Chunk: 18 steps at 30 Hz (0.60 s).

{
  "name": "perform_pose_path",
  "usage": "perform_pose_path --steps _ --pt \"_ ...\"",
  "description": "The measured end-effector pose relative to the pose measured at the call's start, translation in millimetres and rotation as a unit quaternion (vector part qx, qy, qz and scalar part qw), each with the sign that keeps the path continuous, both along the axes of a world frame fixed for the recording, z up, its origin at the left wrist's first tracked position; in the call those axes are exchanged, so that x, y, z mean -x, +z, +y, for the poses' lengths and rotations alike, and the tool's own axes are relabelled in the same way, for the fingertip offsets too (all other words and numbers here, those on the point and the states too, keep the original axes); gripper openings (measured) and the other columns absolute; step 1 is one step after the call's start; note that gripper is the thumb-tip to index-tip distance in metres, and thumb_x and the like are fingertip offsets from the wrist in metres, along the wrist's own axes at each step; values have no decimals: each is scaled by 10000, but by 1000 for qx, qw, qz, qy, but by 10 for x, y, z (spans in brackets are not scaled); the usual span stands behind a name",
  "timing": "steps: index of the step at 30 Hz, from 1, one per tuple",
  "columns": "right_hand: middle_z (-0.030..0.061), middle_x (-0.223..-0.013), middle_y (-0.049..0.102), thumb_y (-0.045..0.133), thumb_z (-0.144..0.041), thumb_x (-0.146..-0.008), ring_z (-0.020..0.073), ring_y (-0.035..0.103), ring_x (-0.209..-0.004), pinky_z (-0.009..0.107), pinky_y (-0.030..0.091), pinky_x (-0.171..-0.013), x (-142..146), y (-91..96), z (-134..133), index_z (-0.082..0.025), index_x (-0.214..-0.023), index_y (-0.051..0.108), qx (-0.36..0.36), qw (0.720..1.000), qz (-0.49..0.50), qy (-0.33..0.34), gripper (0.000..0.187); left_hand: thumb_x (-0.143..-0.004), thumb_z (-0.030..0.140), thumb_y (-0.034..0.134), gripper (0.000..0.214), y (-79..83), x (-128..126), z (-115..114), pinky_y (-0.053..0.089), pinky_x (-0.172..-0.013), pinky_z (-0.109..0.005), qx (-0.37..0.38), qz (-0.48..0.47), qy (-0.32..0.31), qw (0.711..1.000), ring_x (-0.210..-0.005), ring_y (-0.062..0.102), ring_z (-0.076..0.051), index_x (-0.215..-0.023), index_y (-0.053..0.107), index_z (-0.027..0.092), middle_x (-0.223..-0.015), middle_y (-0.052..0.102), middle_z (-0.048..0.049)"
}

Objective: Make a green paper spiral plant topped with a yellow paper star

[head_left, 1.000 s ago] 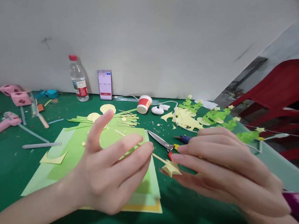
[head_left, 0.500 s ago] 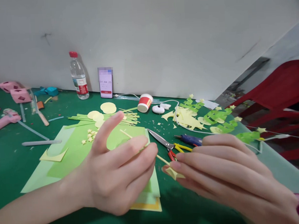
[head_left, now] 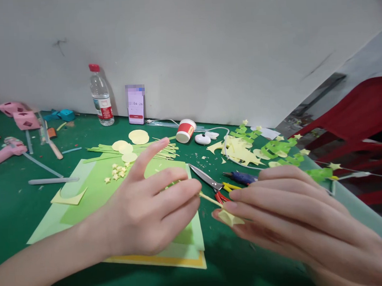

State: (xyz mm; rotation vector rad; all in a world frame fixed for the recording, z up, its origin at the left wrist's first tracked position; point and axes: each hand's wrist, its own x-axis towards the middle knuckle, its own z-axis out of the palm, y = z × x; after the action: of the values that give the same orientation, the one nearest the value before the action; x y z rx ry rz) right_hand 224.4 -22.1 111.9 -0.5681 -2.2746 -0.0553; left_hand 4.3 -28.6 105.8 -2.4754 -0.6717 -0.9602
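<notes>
My left hand (head_left: 156, 212) is closed on a thin pale yellow paper strip (head_left: 211, 200), with its index finger raised. The strip runs from its fingertips to my right hand (head_left: 292, 216). There my right thumb and fingers pinch the strip's folded yellow end (head_left: 231, 218), partly hidden by the fingertips. Beneath my left hand lie stacked green paper sheets (head_left: 82, 198). Small folded paper stars (head_left: 118, 171) sit on the sheets, just beyond the left wrist. Scissors (head_left: 208, 178) with red and yellow handles rest on the table between the hands, blades pointing away.
Green paper strips (head_left: 99, 150) and yellow paper discs (head_left: 138, 137) lie behind the sheets. A water bottle (head_left: 102, 100), a phone (head_left: 135, 105) and a tipped paper cup (head_left: 186, 131) are near the wall. Yellow scraps (head_left: 240, 150), a cable and green curled decorations (head_left: 278, 149) lie right.
My right hand has shifted slightly right with the folded end. My left fingers have slid along the strip, and the free tail beyond them is now mostly hidden.
</notes>
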Motion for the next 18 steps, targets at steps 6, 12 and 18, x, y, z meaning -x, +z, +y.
perform_pose_path --steps 6,12,18 --pt "5 -747 650 660 -128 -725 106 583 -645 259 476 -594 101 -33 192 -235 -811 590 14 998 48 49 154 -820 97 547 111 -18 17 103 415 -965 -365 78 24 -25 996 -697 593 -104 -756 625 145 -828 699 -22" --pt "5 -795 600 680 -251 -712 110 550 -702 244 448 -608 100 -184 442 -209 -707 600 422 897 128 23 90 -820 176 575 112 -72 -16 222 461 -622 -210 422 1 -53 905 -666 592 -98 -763 665 144 -729 673 -5" --pt "-36 -563 476 671 -410 -694 65 393 -529 234 329 -536 161 -348 667 -161 -714 626 623 770 138 -3 253 -778 235 612 98 -316 -130 317 499 -716 -245 626 -73 -56 774 -737 623 -113 -752 667 158 -803 695 -12"
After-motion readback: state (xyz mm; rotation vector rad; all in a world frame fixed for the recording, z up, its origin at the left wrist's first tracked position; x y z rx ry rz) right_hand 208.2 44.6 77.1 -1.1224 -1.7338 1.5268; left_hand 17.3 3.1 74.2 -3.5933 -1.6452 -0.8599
